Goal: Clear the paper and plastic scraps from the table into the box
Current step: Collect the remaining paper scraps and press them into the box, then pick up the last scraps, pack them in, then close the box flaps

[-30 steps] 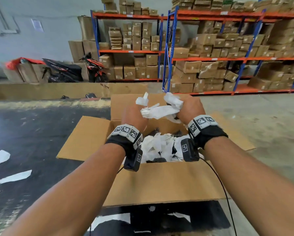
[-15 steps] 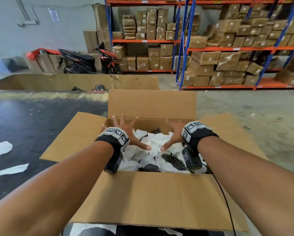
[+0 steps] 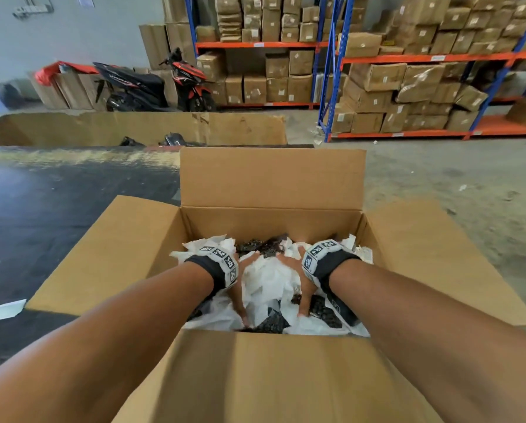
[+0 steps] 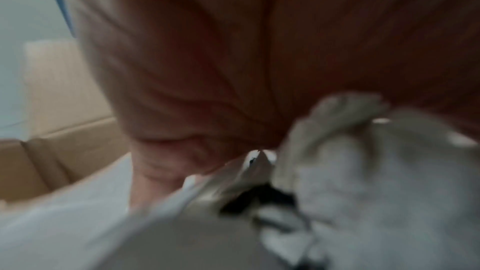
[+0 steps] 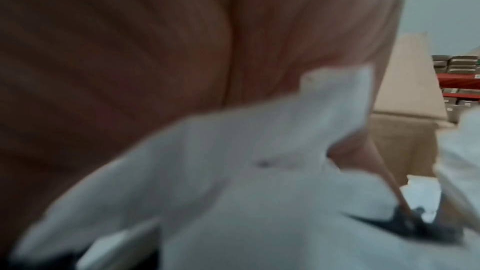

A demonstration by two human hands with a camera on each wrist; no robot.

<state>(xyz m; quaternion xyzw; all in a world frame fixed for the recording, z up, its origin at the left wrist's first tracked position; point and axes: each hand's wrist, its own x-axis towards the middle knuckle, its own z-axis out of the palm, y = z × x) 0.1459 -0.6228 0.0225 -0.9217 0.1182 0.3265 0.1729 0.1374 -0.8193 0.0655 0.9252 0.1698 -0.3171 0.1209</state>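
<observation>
Surroundings: paper scraps (image 3: 2,309) on desk's left edge; box (image 3: 271,377) flaps open.
Hands: left hand (image 3: 240,288), right hand (image 3: 298,285), fingers spread flat, pressing the box's scraps (image 3: 268,279).
Change: 0.5 s ago hovering above; now pushed down.

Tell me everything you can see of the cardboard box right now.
The cardboard box is plain brown corrugated card, open at the top with all four flaps folded outward; the far flap stands upright. It sits at the edge of a dark table. Inside is a heap of crumpled white paper scraps mixed with dark plastic scraps. The left hand and right hand both press flat on the heap, fingers spread.
</observation>
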